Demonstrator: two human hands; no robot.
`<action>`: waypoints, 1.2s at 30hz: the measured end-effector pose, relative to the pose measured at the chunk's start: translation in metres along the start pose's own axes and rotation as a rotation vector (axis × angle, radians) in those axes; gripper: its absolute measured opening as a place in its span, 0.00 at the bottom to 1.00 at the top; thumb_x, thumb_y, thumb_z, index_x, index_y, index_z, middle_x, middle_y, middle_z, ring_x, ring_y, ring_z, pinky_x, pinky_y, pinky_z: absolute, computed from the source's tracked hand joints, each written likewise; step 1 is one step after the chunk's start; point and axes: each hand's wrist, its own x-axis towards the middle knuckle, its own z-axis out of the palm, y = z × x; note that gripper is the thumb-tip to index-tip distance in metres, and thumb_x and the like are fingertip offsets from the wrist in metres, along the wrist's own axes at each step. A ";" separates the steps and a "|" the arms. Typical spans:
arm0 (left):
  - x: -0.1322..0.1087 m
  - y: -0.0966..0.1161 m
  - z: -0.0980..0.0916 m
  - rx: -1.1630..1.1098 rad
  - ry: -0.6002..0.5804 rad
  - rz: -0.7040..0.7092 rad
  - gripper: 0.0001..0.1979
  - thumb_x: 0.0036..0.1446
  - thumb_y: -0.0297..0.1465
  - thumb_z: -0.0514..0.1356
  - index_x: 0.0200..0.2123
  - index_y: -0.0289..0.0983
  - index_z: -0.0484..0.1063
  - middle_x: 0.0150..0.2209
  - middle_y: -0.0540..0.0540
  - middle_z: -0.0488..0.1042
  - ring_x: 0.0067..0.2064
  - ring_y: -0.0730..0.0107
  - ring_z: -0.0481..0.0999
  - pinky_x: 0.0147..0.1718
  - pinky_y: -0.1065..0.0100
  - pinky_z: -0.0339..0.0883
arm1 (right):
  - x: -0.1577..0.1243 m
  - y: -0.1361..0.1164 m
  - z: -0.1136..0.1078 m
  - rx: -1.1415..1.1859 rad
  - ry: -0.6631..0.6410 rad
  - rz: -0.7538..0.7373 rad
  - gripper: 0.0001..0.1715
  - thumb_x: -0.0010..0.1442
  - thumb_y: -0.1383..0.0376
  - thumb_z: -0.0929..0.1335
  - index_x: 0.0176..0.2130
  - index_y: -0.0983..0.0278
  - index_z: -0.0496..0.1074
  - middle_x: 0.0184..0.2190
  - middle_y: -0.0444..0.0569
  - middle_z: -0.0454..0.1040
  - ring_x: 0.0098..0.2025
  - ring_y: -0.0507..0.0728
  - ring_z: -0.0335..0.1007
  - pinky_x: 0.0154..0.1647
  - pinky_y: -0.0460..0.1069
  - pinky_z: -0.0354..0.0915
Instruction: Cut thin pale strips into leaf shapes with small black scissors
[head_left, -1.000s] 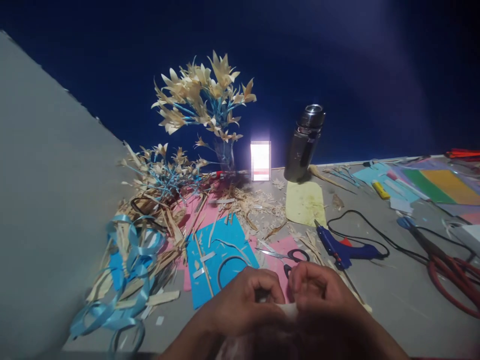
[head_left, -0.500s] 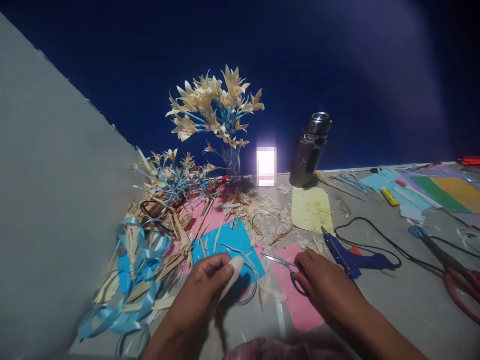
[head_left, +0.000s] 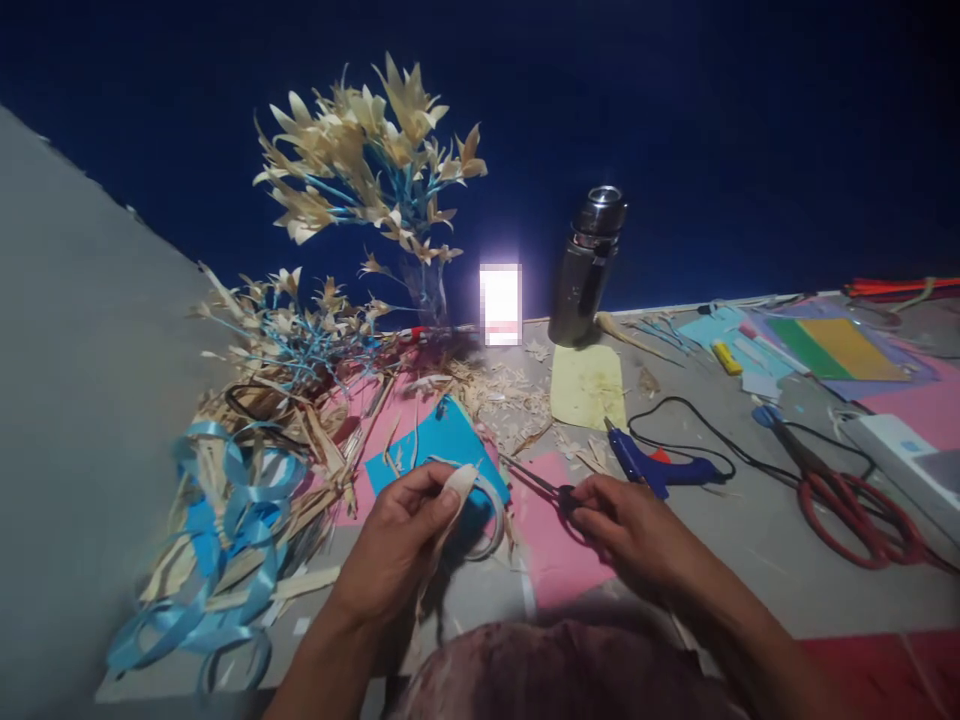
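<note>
Between its thumb and fingers, my left hand (head_left: 409, 520) pinches a pale strip of dried husk (head_left: 459, 488), its tip pointing up. A roll of pale ribbon or tape (head_left: 493, 530) stands just behind that strip; whether the hand touches it I cannot tell. My right hand (head_left: 619, 515) grips small scissors (head_left: 536, 478) by the handles, the blades pointing left toward the husk and apart from it. Beneath the hands lie a blue sheet (head_left: 427, 447) and a pink sheet (head_left: 559, 560).
Husk flowers in a glass vase (head_left: 424, 285) stand at the back left, near curled blue ribbon (head_left: 202, 625). A steel flask (head_left: 585, 275) stands behind a yellow sheet (head_left: 589, 385). At right lie a blue glue gun (head_left: 660, 468), its cord and large red-handled scissors (head_left: 862, 515).
My view has shifted right and down, so the things appear farther left and higher. The small scissors have turned, their blades now looking narrower. Both hands keep their holds.
</note>
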 end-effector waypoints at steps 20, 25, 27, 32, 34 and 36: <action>0.010 -0.017 0.025 0.333 -0.093 0.019 0.13 0.50 0.38 0.73 0.29 0.35 0.77 0.25 0.52 0.71 0.28 0.75 0.65 0.27 0.75 0.59 | -0.023 -0.014 0.024 0.510 -0.272 0.067 0.13 0.49 0.62 0.74 0.26 0.65 0.68 0.20 0.37 0.60 0.24 0.48 0.49 0.20 0.43 0.46; 0.010 -0.017 0.029 0.295 -0.085 0.001 0.13 0.48 0.37 0.74 0.29 0.35 0.78 0.27 0.51 0.74 0.29 0.74 0.69 0.29 0.74 0.63 | -0.024 -0.001 0.034 0.656 -0.279 0.099 0.22 0.52 0.56 0.75 0.22 0.64 0.64 0.18 0.37 0.56 0.22 0.47 0.47 0.20 0.44 0.45; 0.010 -0.017 0.031 0.219 -0.089 -0.029 0.13 0.46 0.36 0.75 0.29 0.35 0.78 0.26 0.51 0.74 0.27 0.75 0.69 0.29 0.74 0.63 | -0.026 0.000 0.034 0.672 -0.273 0.091 0.24 0.51 0.54 0.76 0.21 0.65 0.65 0.17 0.37 0.57 0.21 0.47 0.48 0.20 0.44 0.45; 0.011 -0.020 0.035 0.091 -0.079 -0.097 0.14 0.41 0.34 0.77 0.28 0.35 0.76 0.24 0.52 0.72 0.26 0.76 0.69 0.30 0.74 0.64 | -0.026 -0.013 0.017 0.859 -0.094 0.051 0.20 0.47 0.54 0.77 0.33 0.66 0.73 0.27 0.43 0.71 0.25 0.50 0.62 0.25 0.44 0.59; 0.011 -0.023 0.035 0.129 -0.118 -0.101 0.14 0.43 0.34 0.76 0.27 0.35 0.75 0.24 0.52 0.71 0.26 0.75 0.68 0.29 0.73 0.63 | -0.022 -0.020 0.011 0.856 0.006 -0.022 0.23 0.46 0.58 0.78 0.39 0.65 0.74 0.30 0.44 0.73 0.28 0.51 0.64 0.28 0.45 0.61; 0.011 -0.027 0.035 0.223 -0.174 -0.089 0.13 0.47 0.35 0.74 0.27 0.35 0.74 0.25 0.52 0.71 0.27 0.74 0.67 0.29 0.73 0.61 | -0.016 -0.025 0.009 0.814 0.046 -0.057 0.23 0.45 0.62 0.78 0.41 0.66 0.74 0.28 0.42 0.71 0.27 0.50 0.63 0.27 0.45 0.60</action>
